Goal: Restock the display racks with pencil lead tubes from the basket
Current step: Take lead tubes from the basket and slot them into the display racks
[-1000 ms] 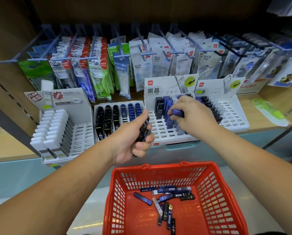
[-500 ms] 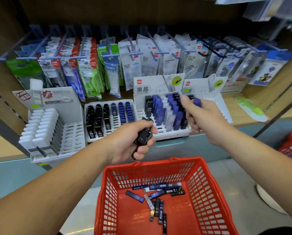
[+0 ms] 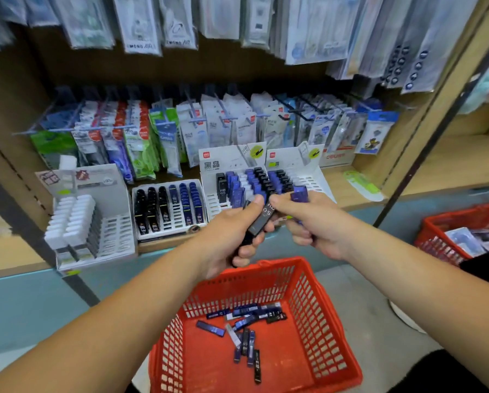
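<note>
Head: wooden shelf (image 3: 345,191) bears white display racks (image 3: 229,163).

We hold both bare forearms forward and inward, so that our hands meet in the middle of the view. Our left hand (image 3: 232,231) curls its fingers round a black lead tube (image 3: 261,219), thumb laid along the top. Our right hand (image 3: 314,222) touches that tube's upper end with its thumb tip and grips a blue lead tube (image 3: 298,192) in its curled fingers.

Bright, even shop lighting, soft shadows.
Hanging packets (image 3: 141,24) along the top are motion-blurred; wide-angle distortion bends the frame edges.
</note>
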### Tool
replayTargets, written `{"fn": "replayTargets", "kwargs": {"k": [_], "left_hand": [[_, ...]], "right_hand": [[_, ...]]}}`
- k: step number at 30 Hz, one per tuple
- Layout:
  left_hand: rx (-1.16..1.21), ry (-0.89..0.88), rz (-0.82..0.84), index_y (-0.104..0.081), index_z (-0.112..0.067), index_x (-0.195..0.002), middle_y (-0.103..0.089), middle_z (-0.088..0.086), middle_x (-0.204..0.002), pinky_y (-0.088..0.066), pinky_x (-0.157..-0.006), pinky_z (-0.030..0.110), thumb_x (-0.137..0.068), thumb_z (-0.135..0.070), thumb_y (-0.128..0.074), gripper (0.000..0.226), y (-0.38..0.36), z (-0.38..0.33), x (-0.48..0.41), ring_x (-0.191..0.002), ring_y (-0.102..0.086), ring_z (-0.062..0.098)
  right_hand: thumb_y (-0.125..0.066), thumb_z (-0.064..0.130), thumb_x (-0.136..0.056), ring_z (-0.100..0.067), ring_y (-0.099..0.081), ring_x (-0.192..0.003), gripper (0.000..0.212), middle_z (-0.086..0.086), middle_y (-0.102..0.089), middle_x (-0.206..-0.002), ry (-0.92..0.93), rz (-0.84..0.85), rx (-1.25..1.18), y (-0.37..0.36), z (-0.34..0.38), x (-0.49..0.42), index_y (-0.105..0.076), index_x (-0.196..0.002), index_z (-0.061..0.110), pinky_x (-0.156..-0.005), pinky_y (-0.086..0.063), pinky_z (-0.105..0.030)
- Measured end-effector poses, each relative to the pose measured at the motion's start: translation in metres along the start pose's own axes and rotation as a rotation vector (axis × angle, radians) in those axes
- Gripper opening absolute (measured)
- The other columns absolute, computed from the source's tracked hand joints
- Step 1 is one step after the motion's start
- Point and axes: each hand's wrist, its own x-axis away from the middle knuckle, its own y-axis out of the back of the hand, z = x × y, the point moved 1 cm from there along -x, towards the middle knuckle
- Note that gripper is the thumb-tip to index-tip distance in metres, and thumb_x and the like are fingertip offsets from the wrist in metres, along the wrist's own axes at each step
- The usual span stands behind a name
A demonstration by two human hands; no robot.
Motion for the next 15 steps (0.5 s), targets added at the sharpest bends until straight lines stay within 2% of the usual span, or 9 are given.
{"fn": "replayTargets", "kwargs": {"k": [3,5,6,8,10,12,15], "left_hand": [[0.068,0.022,-0.051,-0.057,-0.015,-0.098,-0.048,0.003,-0.066,-0.020,-0.046,0.023,-0.104,-0.049,-0.052,0.035,0.011,0.002,0.002,-0.047,-0.032,0.013],[0.083,0.043,-0.062,-0.057,-0.010,-0.108,-0.052,0.004,-0.071,-0.032,-0.047,0.026,-0.108,-0.023,-0.052,0.013,0.022,0.006,0.002,-0.052,-0.041,0.014],[0.099,0.054,-0.056,-0.057,-0.008,-0.117,-0.055,0.006,-0.074,-0.038,-0.051,0.028,-0.107,-0.009,-0.050,0.011,0.026,0.009,0.000,-0.055,-0.046,0.015],[0.135,0.067,-0.036,-0.056,-0.007,-0.129,-0.060,0.010,-0.083,-0.048,-0.059,0.033,-0.103,0.009,-0.046,0.033,0.031,0.012,0.001,-0.063,-0.054,0.018],[0.133,0.034,-0.039,-0.057,-0.006,-0.131,-0.067,0.014,-0.093,-0.058,-0.074,0.037,-0.100,0.016,-0.045,0.040,0.036,0.012,-0.004,-0.076,-0.068,0.023],[0.135,0.000,-0.068,-0.059,-0.004,-0.129,-0.074,0.015,-0.102,-0.060,-0.091,0.040,-0.100,0.016,-0.045,0.037,0.039,0.013,-0.014,-0.096,-0.076,0.028],[0.191,-0.017,-0.098,-0.059,-0.004,-0.127,-0.076,0.017,-0.113,-0.061,-0.094,0.039,-0.104,0.010,-0.046,0.030,0.036,0.014,-0.029,-0.108,-0.074,0.031]], "right_hand": [[-0.065,0.027,-0.101,-0.012,-0.020,-0.041,0.019,-0.005,-0.037,-0.060,-0.014,-0.106,0.037,-0.001,0.002,0.001,-0.056,-0.087,0.018,-0.041,-0.019,-0.020],[-0.065,0.025,-0.101,-0.015,-0.020,-0.044,0.024,0.000,-0.027,-0.055,-0.007,-0.194,0.181,0.005,0.007,-0.001,-0.054,-0.081,0.020,-0.044,-0.020,-0.022],[-0.065,0.024,-0.101,-0.016,-0.022,-0.045,0.025,0.002,-0.029,-0.051,0.003,-0.245,0.282,0.010,0.010,-0.005,-0.054,-0.078,0.019,-0.045,-0.021,-0.023],[-0.065,0.022,-0.099,-0.017,-0.026,-0.042,0.024,0.005,-0.035,-0.046,0.027,-0.339,0.436,0.025,0.015,-0.014,-0.057,-0.076,0.017,-0.044,-0.025,-0.025],[-0.066,0.020,-0.098,-0.018,-0.028,-0.041,0.017,0.002,-0.038,-0.047,0.028,-0.403,0.469,0.041,0.021,-0.034,-0.065,-0.082,0.014,-0.045,-0.028,-0.026],[-0.067,0.017,-0.098,-0.017,-0.028,-0.042,0.014,0.004,-0.038,-0.046,0.024,-0.451,0.432,0.057,0.023,-0.055,-0.066,-0.084,0.014,-0.046,-0.028,-0.026],[-0.069,0.011,-0.095,-0.015,-0.028,-0.045,0.013,0.011,-0.042,-0.044,0.071,-0.466,0.404,0.081,0.025,-0.082,-0.066,-0.082,0.012,-0.045,-0.023,-0.024]]}}
